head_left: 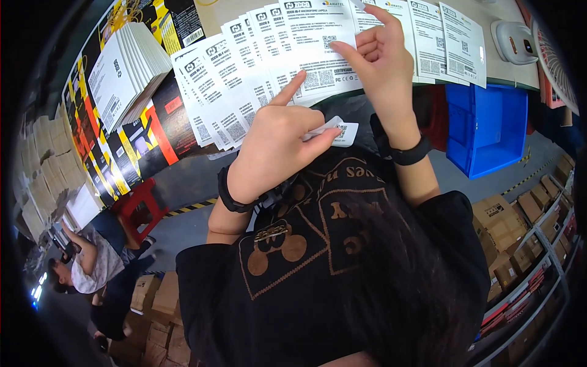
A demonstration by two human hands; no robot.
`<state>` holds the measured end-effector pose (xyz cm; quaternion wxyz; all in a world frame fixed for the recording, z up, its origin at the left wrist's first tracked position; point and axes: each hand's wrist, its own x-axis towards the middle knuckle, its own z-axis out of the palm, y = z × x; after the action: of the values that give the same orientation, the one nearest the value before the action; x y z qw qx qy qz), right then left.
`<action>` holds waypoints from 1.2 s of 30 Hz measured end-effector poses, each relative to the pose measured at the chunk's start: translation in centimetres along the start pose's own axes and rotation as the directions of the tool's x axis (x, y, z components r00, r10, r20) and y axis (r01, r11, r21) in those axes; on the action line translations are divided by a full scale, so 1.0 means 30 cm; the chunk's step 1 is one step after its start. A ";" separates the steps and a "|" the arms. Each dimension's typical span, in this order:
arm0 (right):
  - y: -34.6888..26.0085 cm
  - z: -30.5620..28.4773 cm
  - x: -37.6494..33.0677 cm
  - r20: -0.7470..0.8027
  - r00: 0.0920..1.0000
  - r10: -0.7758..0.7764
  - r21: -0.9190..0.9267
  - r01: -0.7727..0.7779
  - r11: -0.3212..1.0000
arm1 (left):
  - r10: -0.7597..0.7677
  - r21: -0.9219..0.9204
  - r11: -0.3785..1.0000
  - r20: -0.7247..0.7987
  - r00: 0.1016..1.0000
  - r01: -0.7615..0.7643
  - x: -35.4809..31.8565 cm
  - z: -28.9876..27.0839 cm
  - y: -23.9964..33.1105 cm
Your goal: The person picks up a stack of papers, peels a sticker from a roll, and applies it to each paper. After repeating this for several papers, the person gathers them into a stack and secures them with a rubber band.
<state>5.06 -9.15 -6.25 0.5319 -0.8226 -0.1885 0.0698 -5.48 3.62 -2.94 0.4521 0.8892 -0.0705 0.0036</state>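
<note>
My left hand (278,144) has its index finger stretched onto the lower part of a white printed leaflet (312,37). Between its thumb and curled fingers is a small white label strip (347,133) bearing a square code. At the right side of that leaflet, my right hand (382,58) holds its thumb and index finger apart, the thumb tip against the paper. The other fingers of this hand are bent. Overlapping leaflets (211,92) fan out to the left, and more leaflets (461,46) lie in a row to the right.
A thick leaflet stack (125,76) rests on black, yellow and red boxes (162,119) at left. A blue bin (489,131) stands below the table's right side. A white device (513,41) and a fan (553,64) are far right. Another person (98,257) works at lower left.
</note>
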 end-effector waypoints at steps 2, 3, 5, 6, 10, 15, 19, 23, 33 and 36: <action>0.000 0.017 -0.004 -0.075 0.995 -0.063 -0.234 0.044 0.971 | -0.001 0.004 1.000 0.004 1.000 0.001 -0.002 0.002 0.001; 0.002 0.021 -0.006 -0.106 0.989 -0.101 -0.347 0.058 0.936 | -0.007 -0.002 1.000 0.001 1.000 0.007 -0.004 0.005 0.002; 0.021 0.027 -0.004 -0.132 0.978 -0.159 -0.384 0.098 0.918 | -0.014 -0.011 1.000 -0.006 1.000 0.014 -0.007 0.009 0.006; 0.034 0.030 -0.002 -0.154 0.964 -0.216 -0.423 0.133 0.896 | -0.012 -0.009 1.000 -0.008 1.000 0.012 -0.008 0.009 0.009; 0.058 0.021 0.006 -0.170 0.904 -0.391 -0.363 0.312 0.878 | 0.012 0.033 0.999 -0.027 1.000 -0.011 -0.016 0.009 0.020; -0.028 0.004 -0.041 0.317 0.767 -0.558 -0.143 0.620 0.771 | 0.023 0.070 0.997 -0.061 0.998 -0.019 -0.031 0.020 0.022; 0.026 -0.082 -0.030 0.445 0.800 -0.403 -0.285 0.553 0.783 | 0.031 0.060 0.998 -0.083 0.996 -0.026 -0.030 0.023 0.022; 0.058 -0.144 -0.022 0.248 0.868 -0.430 -0.277 0.489 0.827 | 0.013 0.024 1.000 -0.086 0.996 -0.011 -0.028 0.019 0.031; 0.028 -0.039 -0.006 0.012 0.994 0.110 0.397 -0.105 0.912 | 0.003 0.016 1.000 -0.082 0.997 -0.002 -0.027 0.028 0.027; 0.035 -0.022 0.001 0.045 0.992 0.121 0.352 -0.129 0.927 | 0.004 0.015 1.000 -0.080 0.997 -0.003 -0.028 0.027 0.025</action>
<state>5.54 -10.10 -6.92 0.6638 -0.7227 -0.1262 0.1454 -6.45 2.63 -2.88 0.4480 0.8915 -0.0538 0.0405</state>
